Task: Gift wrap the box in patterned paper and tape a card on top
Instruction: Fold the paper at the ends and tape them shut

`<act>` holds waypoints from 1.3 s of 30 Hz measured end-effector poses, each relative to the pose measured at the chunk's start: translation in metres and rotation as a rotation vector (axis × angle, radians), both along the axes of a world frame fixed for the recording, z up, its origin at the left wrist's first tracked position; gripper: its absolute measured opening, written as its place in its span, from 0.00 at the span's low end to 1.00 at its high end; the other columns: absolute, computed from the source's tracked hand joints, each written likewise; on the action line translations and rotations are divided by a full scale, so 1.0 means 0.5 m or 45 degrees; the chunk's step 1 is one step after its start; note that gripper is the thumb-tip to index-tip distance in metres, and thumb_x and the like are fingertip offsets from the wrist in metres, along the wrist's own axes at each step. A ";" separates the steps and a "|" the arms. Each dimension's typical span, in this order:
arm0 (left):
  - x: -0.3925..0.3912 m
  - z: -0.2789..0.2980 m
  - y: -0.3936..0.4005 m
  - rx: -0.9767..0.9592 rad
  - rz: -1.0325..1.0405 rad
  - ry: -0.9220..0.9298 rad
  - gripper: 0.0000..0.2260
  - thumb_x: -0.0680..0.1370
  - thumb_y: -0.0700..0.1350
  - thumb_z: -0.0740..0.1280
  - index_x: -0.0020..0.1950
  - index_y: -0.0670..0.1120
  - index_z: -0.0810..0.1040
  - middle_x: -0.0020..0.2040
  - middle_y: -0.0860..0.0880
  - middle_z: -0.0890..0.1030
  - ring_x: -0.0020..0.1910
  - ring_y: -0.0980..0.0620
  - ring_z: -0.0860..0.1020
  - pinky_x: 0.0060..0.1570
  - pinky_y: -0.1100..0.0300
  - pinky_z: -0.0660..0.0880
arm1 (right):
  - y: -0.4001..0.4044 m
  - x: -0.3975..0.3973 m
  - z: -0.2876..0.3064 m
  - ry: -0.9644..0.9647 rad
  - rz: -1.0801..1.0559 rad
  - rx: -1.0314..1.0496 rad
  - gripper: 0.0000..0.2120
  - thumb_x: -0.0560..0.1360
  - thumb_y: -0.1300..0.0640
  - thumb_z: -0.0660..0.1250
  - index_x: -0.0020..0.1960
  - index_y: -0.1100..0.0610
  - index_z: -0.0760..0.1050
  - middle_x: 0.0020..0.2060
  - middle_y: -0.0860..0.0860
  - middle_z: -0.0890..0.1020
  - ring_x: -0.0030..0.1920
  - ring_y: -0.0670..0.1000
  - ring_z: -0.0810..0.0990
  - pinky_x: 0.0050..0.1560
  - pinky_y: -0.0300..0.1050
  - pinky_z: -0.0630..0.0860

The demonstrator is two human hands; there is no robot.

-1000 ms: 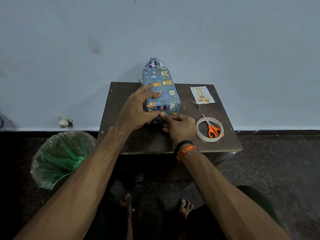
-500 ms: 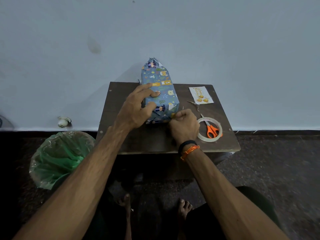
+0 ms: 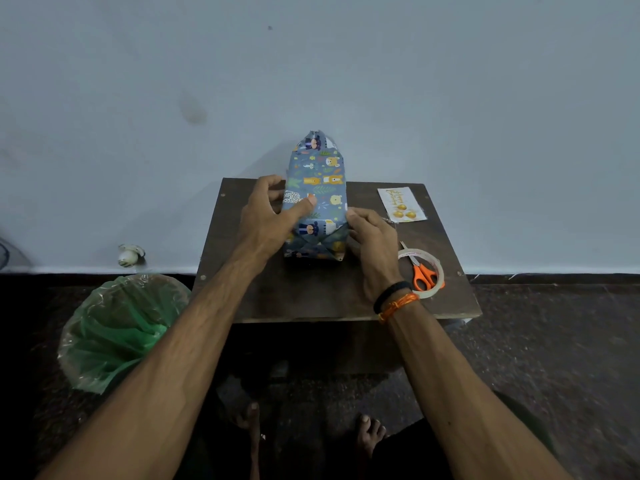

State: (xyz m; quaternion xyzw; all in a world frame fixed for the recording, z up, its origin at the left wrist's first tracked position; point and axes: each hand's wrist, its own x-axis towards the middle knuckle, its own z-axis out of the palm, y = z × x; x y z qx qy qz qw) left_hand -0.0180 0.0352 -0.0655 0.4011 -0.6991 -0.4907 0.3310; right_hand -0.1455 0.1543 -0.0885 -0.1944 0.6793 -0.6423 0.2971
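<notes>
one wrapped box [image 3: 316, 195], one card [image 3: 401, 204], one scissors [image 3: 421, 271], one tape roll [image 3: 437, 271], two hands [image 3: 266, 220].
</notes>
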 end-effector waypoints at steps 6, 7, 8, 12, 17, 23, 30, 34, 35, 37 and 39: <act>-0.007 0.010 0.008 -0.012 -0.041 0.063 0.32 0.63 0.67 0.78 0.59 0.52 0.75 0.58 0.53 0.81 0.51 0.60 0.81 0.44 0.65 0.80 | 0.011 0.008 0.013 -0.068 0.108 -0.259 0.14 0.70 0.58 0.76 0.55 0.56 0.80 0.57 0.56 0.84 0.59 0.59 0.84 0.57 0.66 0.81; -0.007 0.014 0.007 -0.022 -0.053 0.079 0.34 0.61 0.69 0.78 0.58 0.52 0.77 0.58 0.52 0.82 0.51 0.58 0.82 0.47 0.61 0.82 | 0.012 0.010 0.013 -0.031 0.130 -0.282 0.15 0.69 0.57 0.77 0.54 0.54 0.79 0.60 0.56 0.83 0.61 0.58 0.83 0.57 0.64 0.82; -0.009 0.015 0.002 -0.037 -0.062 0.085 0.37 0.59 0.71 0.79 0.59 0.53 0.77 0.58 0.50 0.82 0.52 0.56 0.83 0.50 0.56 0.83 | 0.015 0.013 0.013 0.043 0.138 -0.298 0.16 0.67 0.56 0.79 0.53 0.53 0.79 0.62 0.55 0.81 0.63 0.56 0.81 0.58 0.60 0.82; -0.012 0.032 0.005 -0.059 -0.136 0.075 0.45 0.54 0.70 0.81 0.65 0.52 0.72 0.61 0.53 0.79 0.55 0.61 0.81 0.50 0.63 0.81 | 0.020 0.029 0.016 0.601 0.067 -0.319 0.18 0.64 0.53 0.79 0.50 0.53 0.77 0.62 0.52 0.74 0.66 0.46 0.73 0.60 0.43 0.77; -0.011 0.028 0.004 -0.001 -0.144 0.085 0.44 0.58 0.48 0.85 0.67 0.46 0.65 0.60 0.52 0.75 0.53 0.65 0.77 0.40 0.73 0.76 | 0.012 0.031 0.003 0.822 0.063 -0.258 0.26 0.62 0.55 0.79 0.55 0.59 0.73 0.64 0.54 0.67 0.69 0.49 0.68 0.66 0.46 0.75; 0.008 0.025 -0.011 0.107 -0.295 0.161 0.43 0.60 0.37 0.74 0.73 0.49 0.63 0.60 0.48 0.75 0.57 0.52 0.79 0.44 0.51 0.83 | 0.013 0.028 0.009 0.489 -0.064 -0.324 0.31 0.69 0.50 0.77 0.66 0.53 0.67 0.66 0.50 0.76 0.63 0.51 0.80 0.57 0.56 0.82; 0.003 0.033 0.002 0.116 -0.485 0.269 0.40 0.67 0.37 0.74 0.75 0.48 0.61 0.62 0.46 0.80 0.60 0.48 0.81 0.51 0.51 0.82 | 0.008 0.019 0.005 0.794 -0.010 -0.204 0.34 0.71 0.59 0.79 0.73 0.56 0.70 0.65 0.49 0.77 0.62 0.43 0.78 0.56 0.37 0.79; 0.005 0.044 0.004 0.072 -0.474 0.359 0.35 0.73 0.46 0.78 0.75 0.49 0.64 0.66 0.48 0.80 0.65 0.48 0.80 0.62 0.41 0.78 | 0.009 0.013 0.008 0.850 0.001 -0.283 0.29 0.69 0.64 0.75 0.68 0.54 0.72 0.65 0.49 0.77 0.65 0.48 0.77 0.62 0.51 0.79; 0.007 0.047 0.007 0.051 -0.468 0.372 0.35 0.73 0.47 0.78 0.75 0.49 0.65 0.66 0.48 0.79 0.65 0.47 0.79 0.63 0.41 0.77 | 0.010 0.012 0.012 0.801 0.023 -0.332 0.28 0.68 0.64 0.73 0.67 0.55 0.72 0.66 0.50 0.77 0.66 0.49 0.77 0.63 0.54 0.79; 0.010 0.048 0.014 0.001 -0.464 0.413 0.34 0.73 0.45 0.78 0.74 0.47 0.65 0.67 0.46 0.79 0.65 0.46 0.79 0.64 0.43 0.77 | 0.014 0.010 0.018 0.651 0.057 -0.438 0.25 0.67 0.60 0.71 0.64 0.59 0.72 0.69 0.52 0.76 0.68 0.52 0.77 0.65 0.57 0.78; 0.015 0.052 0.018 -0.035 -0.498 0.459 0.35 0.72 0.42 0.78 0.74 0.44 0.64 0.67 0.46 0.78 0.65 0.46 0.79 0.61 0.47 0.78 | 0.016 0.004 0.021 0.519 0.090 -0.558 0.23 0.68 0.60 0.71 0.61 0.62 0.71 0.69 0.57 0.76 0.67 0.57 0.78 0.64 0.62 0.78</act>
